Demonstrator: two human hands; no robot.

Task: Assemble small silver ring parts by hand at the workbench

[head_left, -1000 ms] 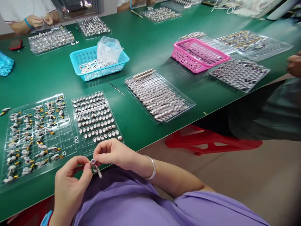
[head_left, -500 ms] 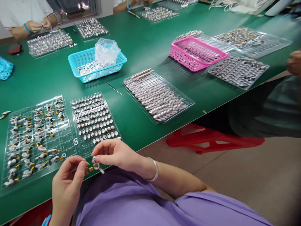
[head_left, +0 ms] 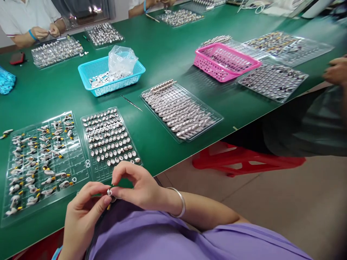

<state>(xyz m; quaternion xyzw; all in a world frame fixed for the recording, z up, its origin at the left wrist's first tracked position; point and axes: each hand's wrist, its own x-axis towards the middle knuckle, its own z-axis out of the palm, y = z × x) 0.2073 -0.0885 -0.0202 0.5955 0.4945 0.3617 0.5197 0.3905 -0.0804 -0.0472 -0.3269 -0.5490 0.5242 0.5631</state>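
Observation:
My left hand point(head_left: 88, 211) pinches a small white earbud part point(head_left: 109, 192) between thumb and forefinger. A ring-shaped end shows at the fingertips, and a yellow tab point(head_left: 108, 207) pokes out beneath. My right hand point(head_left: 137, 186), a silvery bangle on its wrist, meets the left at this part; its thumb lies against the part while the forefinger arches above. Fingers hide most of the piece. Just beyond my hands is a clear tray point(head_left: 100, 173) with rows of oval white earbud caps. Left of it, another clear tray point(head_left: 77, 159) bears white earbud shells with yellow tabs.
Tweezers point(head_left: 131, 103) lie on the green table point(head_left: 159, 159). Behind are a blue basket point(head_left: 116, 86) with small parts and a plastic bag, a tray of white stems point(head_left: 184, 112) and a pink basket point(head_left: 211, 68). Co-workers' hands point(head_left: 40, 33) show at the far left and right point(head_left: 336, 70).
My hands have come together: the left has moved right to the earbud part, and the right has shifted slightly right and down. The part's stem, visible earlier, is now hidden.

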